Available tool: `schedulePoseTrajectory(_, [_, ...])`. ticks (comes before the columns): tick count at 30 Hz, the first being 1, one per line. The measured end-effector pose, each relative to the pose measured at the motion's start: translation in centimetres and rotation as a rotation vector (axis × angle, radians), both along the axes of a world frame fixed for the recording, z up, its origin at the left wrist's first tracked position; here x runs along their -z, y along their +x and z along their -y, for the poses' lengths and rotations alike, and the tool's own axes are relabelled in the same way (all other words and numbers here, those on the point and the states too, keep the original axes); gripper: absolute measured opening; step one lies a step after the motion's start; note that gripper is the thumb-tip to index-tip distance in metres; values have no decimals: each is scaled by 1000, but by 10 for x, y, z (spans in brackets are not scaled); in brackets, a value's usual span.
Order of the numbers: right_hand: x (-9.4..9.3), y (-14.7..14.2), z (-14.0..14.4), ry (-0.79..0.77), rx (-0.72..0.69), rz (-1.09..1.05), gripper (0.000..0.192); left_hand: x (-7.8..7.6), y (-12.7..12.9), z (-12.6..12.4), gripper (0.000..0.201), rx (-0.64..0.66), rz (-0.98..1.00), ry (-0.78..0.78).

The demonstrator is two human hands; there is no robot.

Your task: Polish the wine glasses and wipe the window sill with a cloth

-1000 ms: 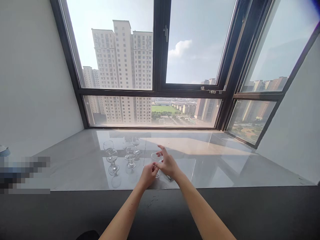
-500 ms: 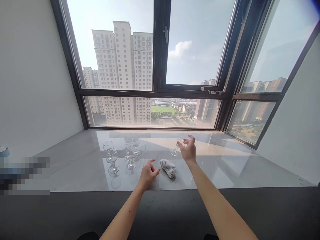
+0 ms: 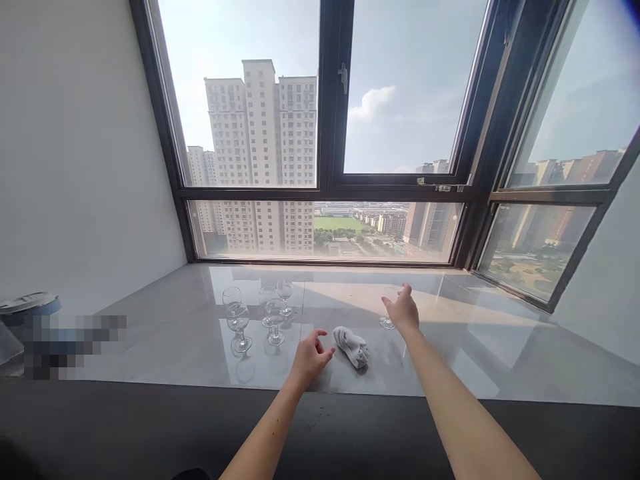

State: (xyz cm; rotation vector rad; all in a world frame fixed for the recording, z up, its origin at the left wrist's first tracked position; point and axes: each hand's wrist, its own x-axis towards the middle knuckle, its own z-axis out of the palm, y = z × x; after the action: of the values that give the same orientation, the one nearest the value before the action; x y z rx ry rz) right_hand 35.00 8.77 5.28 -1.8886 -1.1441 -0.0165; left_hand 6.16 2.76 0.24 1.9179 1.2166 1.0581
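One glass (image 3: 387, 313) right of cloth (image 3: 351, 346), your right hand (image 3: 401, 311) loosely around it; four glasses (image 3: 257, 315) left; your left hand (image 3: 310, 357) open, empty.

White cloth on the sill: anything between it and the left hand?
Nothing visible. The left hand hovers open just left of the white cloth, with only bare sill between. The stemmed glasses stand farther left and behind, off that line.

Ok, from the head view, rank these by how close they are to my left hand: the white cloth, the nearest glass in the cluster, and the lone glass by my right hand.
1. White cloth, just right of the left hand.
2. Front-right cluster glass, up and left of it.
3. Lone glass, far right, at the right hand.
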Motion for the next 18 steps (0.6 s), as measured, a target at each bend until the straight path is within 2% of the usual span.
schedulePoseTrajectory(2, [-2, -10, 5, 93, 79, 73, 77, 1, 0, -1, 41, -2, 6, 1])
schedulePoseTrajectory(4, [-2, -27, 15, 249, 140, 154, 70, 2, 1, -3, 38, -10, 10, 6])
schedulePoseTrajectory(5, [1, -39, 22, 311, 110, 179, 63, 3, 1, -3, 34, -19, 12, 14])
schedulePoseTrajectory(6, [5, -51, 30, 333, 15, 202, 56, 3, 1, -3, 30, -33, 9, 29])
schedulePoseTrajectory(7, [12, -63, 37, 308, -128, 217, 49, 3, 1, -3, 25, -51, 0, 52])
schedulePoseTrajectory(9, [30, -86, 51, 162, -402, 239, 43, 2, 1, -1, 22, -115, -28, 121])
schedulePoseTrajectory(11, [50, -102, 61, 33, -560, 264, 50, 2, 0, 2, 25, -220, -53, 201])
schedulePoseTrajectory(14, [70, -111, 66, -32, -584, 235, 63, 2, -4, 6, 22, -430, -23, 268])
schedulePoseTrajectory(16, [75, -110, 64, -50, -541, 192, 68, 2, -8, 5, 17, -588, 53, 278])
schedulePoseTrajectory(18, [75, -107, 62, -68, -512, 174, 69, 3, -12, 2, 26, -772, 113, 280])
